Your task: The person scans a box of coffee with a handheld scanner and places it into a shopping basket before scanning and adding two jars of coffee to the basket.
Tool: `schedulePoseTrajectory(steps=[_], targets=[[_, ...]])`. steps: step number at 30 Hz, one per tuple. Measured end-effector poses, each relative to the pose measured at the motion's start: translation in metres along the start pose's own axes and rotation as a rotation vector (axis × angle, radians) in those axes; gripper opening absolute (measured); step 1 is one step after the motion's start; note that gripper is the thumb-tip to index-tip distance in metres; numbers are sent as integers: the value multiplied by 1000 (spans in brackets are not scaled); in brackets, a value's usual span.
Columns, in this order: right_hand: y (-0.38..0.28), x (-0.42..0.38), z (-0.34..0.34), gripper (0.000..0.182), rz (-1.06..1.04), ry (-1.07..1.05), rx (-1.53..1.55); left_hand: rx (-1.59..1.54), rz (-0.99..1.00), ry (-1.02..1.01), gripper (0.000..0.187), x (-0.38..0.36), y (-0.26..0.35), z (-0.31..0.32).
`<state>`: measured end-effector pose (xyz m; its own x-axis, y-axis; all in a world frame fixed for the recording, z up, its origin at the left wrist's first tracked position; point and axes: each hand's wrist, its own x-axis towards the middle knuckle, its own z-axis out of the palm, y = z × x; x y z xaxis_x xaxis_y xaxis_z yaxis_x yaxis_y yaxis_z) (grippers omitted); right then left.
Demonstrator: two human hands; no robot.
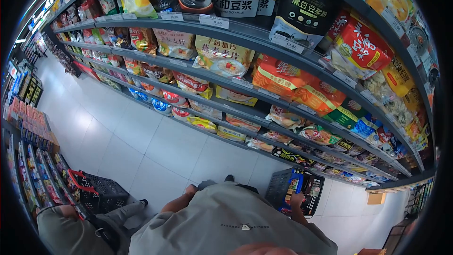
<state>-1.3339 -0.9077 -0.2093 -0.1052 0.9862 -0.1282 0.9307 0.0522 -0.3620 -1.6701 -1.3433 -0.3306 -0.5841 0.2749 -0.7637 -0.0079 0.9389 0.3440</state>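
Observation:
My right hand (297, 199) is closed at the top of a dark shopping basket (278, 186), which hangs at my right side. In the basket lie a blue and yellow package (296, 179) and some dark packages (313, 186). The part of the basket under my fingers is hidden. My left hand (191, 190) hangs low beside my left thigh, in front of my grey-green shirt (203, 222). Its fingers are too small and turned away to make out. Both hands are well below and apart from the shelf goods.
A long shelf rack (255, 33) curves across the front, stocked with bagged cereal and soy milk powder. At my left stands another person in a grey-green shirt (59, 231), beside a black basket with red handles (106, 196). Stacked boxes (28, 120) and a low rack line the left side.

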Motion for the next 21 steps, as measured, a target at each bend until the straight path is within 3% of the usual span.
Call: schedulePoseTrajectory(steps=[1, 3, 10, 12, 14, 18, 20, 21], targets=[[3, 1, 1, 28, 6, -17, 66, -7, -5, 0, 34, 4, 2, 3], [4, 2, 2, 28, 5, -38, 130, 264, 163, -10, 29, 15, 6, 6], [5, 2, 1, 27, 13, -58, 133, 338, 217, 210, 29, 62, -9, 17], [3, 4, -1, 27, -1, -55, 116, 171, 137, 233, 31, 74, -22, 27], [3, 3, 0, 29, -26, -54, 67, 311, 203, 301, 19, 79, -27, 30], [-8, -7, -7, 30, -36, -42, 77, 401, 221, 204, 21, 52, -15, 11], [-8, -5, -4, 30, -34, -35, 92, 92, 51, 232, 24, 66, -33, 23], [-7, -4, -2, 30, -30, -34, 94, 96, 53, 231, 24, 66, -35, 20]])
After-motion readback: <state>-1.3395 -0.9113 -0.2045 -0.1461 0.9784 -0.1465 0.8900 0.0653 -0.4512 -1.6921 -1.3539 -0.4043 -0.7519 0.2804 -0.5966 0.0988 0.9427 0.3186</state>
